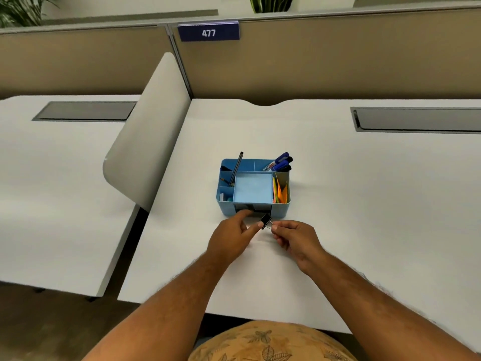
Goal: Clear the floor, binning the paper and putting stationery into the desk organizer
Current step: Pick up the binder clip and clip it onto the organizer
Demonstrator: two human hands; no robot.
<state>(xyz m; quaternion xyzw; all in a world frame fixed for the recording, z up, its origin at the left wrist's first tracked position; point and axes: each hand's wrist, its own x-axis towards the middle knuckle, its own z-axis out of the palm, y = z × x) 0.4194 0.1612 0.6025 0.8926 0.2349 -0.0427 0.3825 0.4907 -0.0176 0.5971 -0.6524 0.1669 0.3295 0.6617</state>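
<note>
Desk organizer [253, 204], light blue, sits mid-counter on the white counter [338, 204], well clear of every edge; open bare surface all round it, widest to the right and toward the back. Near edge of the counter runs just in front of the person's torso. One curved white divider panel [145, 136] stands to the left, between this counter and the neighbouring one. Beige partition wall [338, 58] closes off the back, carrying one blue number plate [208, 32] reading 477. Two grey cable hatches, one on the right [419, 120], one on the left counter [86, 111].

Organizer has several compartments: big centre one holds a pale blue pad [253, 188]; right one holds orange and yellow sticky notes [280, 192]; back right holds blue and black markers [281, 162], about three, exact count unclear; back left has one dark pen [237, 168] leaning tilted. Small items in the front left slot, too small to tell. Front drawer slot is dark.

Left hand [231, 239] reaches to the organizer's front, index finger at the drawer slot, thumb touching the clip, holding nothing firmly that I can tell. Right hand [295, 237] pinches one black binder clip [266, 221] by its wire handle, just in front of the organizer's front wall, above the counter.
</note>
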